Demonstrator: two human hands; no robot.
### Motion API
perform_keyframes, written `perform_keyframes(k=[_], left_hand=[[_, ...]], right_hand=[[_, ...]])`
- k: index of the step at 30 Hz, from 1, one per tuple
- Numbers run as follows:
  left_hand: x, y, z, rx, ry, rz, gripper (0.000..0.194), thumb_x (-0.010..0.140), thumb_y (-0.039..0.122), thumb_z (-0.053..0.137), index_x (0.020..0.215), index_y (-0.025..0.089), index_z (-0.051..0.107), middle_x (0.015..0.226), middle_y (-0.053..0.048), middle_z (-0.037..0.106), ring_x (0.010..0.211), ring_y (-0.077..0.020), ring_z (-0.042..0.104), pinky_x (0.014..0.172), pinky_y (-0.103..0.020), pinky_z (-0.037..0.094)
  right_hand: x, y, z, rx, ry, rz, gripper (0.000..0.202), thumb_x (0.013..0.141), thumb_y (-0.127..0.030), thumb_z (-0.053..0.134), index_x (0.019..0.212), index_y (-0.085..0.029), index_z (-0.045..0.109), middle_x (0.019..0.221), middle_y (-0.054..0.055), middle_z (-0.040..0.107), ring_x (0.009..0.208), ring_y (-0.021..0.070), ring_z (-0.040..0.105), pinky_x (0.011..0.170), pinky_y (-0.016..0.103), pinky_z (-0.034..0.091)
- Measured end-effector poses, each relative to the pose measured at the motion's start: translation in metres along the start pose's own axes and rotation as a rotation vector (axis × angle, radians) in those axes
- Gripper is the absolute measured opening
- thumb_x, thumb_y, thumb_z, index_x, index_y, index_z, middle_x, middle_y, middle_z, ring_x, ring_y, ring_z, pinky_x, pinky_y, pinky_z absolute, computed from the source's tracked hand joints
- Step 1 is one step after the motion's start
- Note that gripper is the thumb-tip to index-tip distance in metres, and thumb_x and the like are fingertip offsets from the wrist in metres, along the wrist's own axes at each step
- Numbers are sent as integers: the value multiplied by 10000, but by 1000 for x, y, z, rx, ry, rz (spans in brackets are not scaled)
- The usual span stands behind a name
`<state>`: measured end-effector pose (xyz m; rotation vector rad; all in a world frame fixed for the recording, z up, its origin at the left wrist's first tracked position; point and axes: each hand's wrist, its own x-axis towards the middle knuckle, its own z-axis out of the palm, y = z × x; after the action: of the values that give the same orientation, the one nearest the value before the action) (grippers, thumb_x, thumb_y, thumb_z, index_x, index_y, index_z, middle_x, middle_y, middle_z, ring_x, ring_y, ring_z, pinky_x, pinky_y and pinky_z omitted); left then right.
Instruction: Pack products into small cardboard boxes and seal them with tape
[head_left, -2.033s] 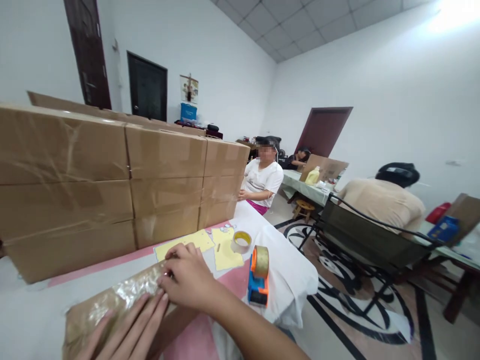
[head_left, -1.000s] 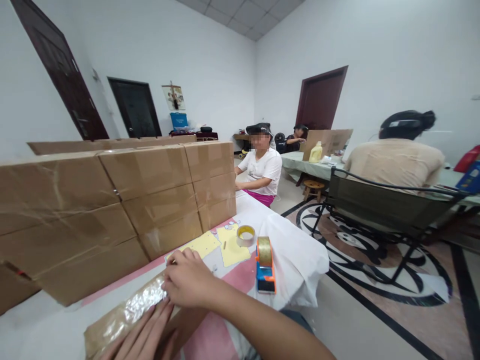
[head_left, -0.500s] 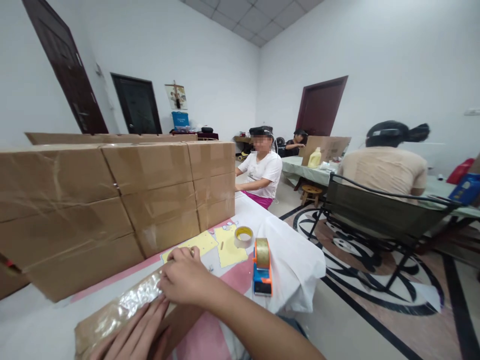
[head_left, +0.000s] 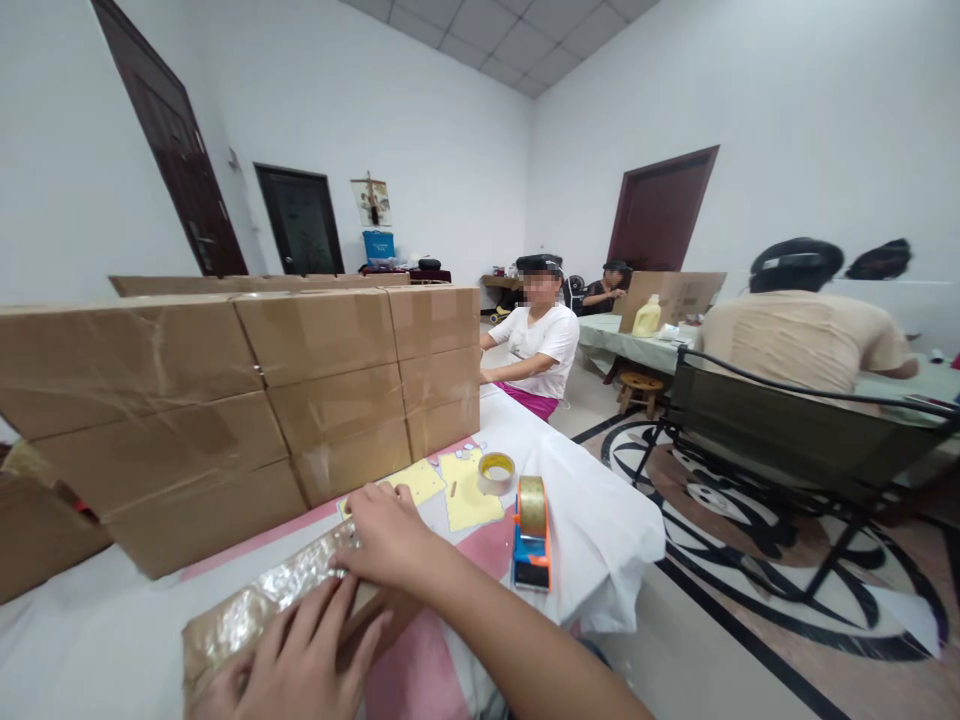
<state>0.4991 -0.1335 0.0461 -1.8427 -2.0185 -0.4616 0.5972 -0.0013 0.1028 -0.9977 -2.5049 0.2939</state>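
Observation:
A narrow brown cardboard box (head_left: 217, 635) with shiny clear tape along its top lies on the cloth-covered table in front of me. My left hand (head_left: 296, 650) rests on its near side, fingers stretched and spread across the taped top. At the far end, my right hand (head_left: 386, 535) has its fingers curled over the box's edge, with the fingertips on the tape. A tape dispenser (head_left: 532, 540), blue and orange with a tan roll, is to the right of that hand. Just behind the dispenser lies a loose tape roll (head_left: 496, 473).
Stacked cardboard boxes (head_left: 337, 390) form a wall along the table's left and back. A person in a white shirt (head_left: 536, 340) sits beyond them. To the right, another person (head_left: 795, 330) sits in a dark folding chair (head_left: 810, 415) at a green-covered table.
The view has shifted slightly left, so things appear further right. My left hand's fingers have spread apart on the box. My right hand stays at the far end.

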Motion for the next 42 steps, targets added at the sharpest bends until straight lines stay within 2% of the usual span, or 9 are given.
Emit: perform_keyframes(k=[4, 8, 12, 15, 19, 26, 32, 35, 42], left_hand=[[6, 4, -4, 62, -22, -44, 487, 953, 397, 374, 1354, 269, 619, 1349, -88, 652, 1188, -341, 540, 995, -562, 346], [15, -10, -2, 75, -9, 108, 466, 959, 339, 378, 1338, 283, 644, 1331, -69, 673, 1175, -343, 559, 999, -553, 335], [20, -29, 13, 16, 89, 227, 462, 939, 389, 425, 1324, 282, 656, 1344, -29, 671, 1221, -349, 558, 924, -494, 372], [21, -36, 23, -35, 173, 281, 461, 940, 411, 433, 1315, 267, 659, 1292, -20, 702, 1154, -316, 611, 906, -475, 369], [21, -35, 24, -51, 272, 316, 437, 947, 423, 445, 1265, 245, 687, 1203, -22, 744, 1061, -297, 647, 896, -459, 369], [20, -33, 20, -27, 314, 322, 396, 931, 411, 493, 1253, 283, 685, 1157, -8, 754, 1062, -301, 624, 875, -439, 378], [16, -24, 15, -40, 249, 245, 389, 934, 391, 512, 1281, 303, 662, 1109, -62, 726, 1025, -291, 621, 874, -452, 393], [17, -21, 5, -72, 186, 218, 381, 931, 359, 536, 1281, 277, 658, 1115, -86, 714, 1050, -299, 615, 871, -454, 402], [32, -40, -40, -472, -203, 213, 312, 904, 382, 637, 1205, 305, 670, 1251, 3, 713, 1178, -259, 605, 973, -442, 422]], right_hand=[[-3, 10, 1, 3, 30, 45, 433, 864, -563, 642, 1074, -185, 644, 1129, 108, 642, 1117, 285, 583, 933, 405, 454], [-3, 38, 0, 207, -39, 158, 522, 782, -625, 698, 1117, -228, 656, 1142, 72, 667, 1035, 259, 635, 818, 333, 477], [1, 58, -3, 390, -146, 225, 516, 689, -611, 779, 1042, -253, 667, 983, -1, 707, 900, 211, 651, 710, 271, 446], [3, 60, -1, 422, -132, 249, 529, 655, -614, 795, 1014, -246, 674, 953, -7, 705, 877, 209, 641, 698, 270, 432], [3, 57, 3, 449, -104, 262, 527, 657, -590, 796, 1028, -237, 673, 974, 6, 705, 907, 221, 645, 730, 285, 436], [3, 62, 10, 508, -84, 278, 547, 649, -582, 816, 1045, -231, 676, 1013, 10, 709, 941, 223, 646, 774, 294, 452], [6, 63, 11, 523, -74, 286, 467, 649, -490, 839, 999, -221, 684, 937, -6, 691, 879, 199, 627, 765, 286, 449], [4, 60, 10, 553, -69, 290, 447, 661, -467, 828, 990, -204, 678, 934, 2, 687, 883, 202, 623, 797, 301, 458], [8, 58, 5, 517, -24, 253, 387, 702, -451, 762, 974, -185, 693, 967, 46, 704, 934, 244, 633, 870, 353, 462]])
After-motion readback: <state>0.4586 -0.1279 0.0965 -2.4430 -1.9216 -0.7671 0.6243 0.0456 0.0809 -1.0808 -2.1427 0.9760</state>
